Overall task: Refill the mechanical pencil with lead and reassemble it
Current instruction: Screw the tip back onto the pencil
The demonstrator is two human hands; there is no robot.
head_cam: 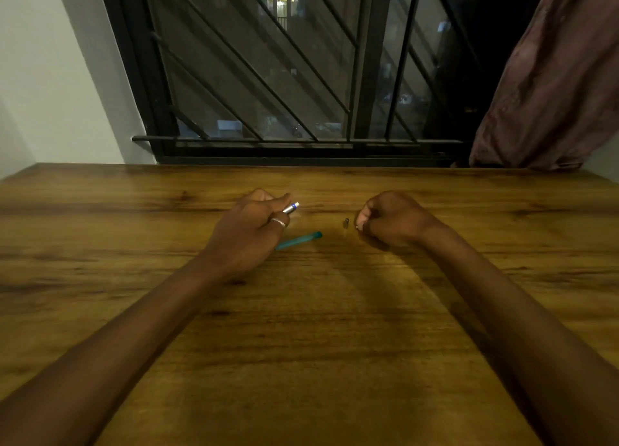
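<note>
- Forearms come in bare from the two lower corners and stretch forward over the wooden table (pixel 335 328), drawing closer toward the middle. The hands stay well apart.
- Left hand (pixel 249 234) lies back-up with the wrist low over the tabletop, its fingers curled round the mechanical pencil (pixel 290 208).
- Only the pencil's silver end, with a blue band and a pale tip, sticks out past the thumb side, slanting up and to the right, away from the person. The rest of the barrel is hidden in the grip.
- A silver ring (pixel 278 223) sits on one finger of the left hand, close below the pencil's exposed end.
- Right hand (pixel 390 219) is balled into a fist, back upward, with the folded fingers turned left toward the other hand. Nothing shows inside it.
- A small metal cap (pixel 345 223) sits on the table between the hands, just beside the right hand's folded fingers and not touching them. It looks to stand on end.
- A teal lead tube (pixel 299 240) lies flat and slanted on the table. Its near end runs under the edge of the left hand and its far end points toward the cap, stopping short of it.
- Behind the table's far edge is a dark window with black bars (pixel 268 77), and a brownish curtain (pixel 552 87) hangs at the right.
</note>
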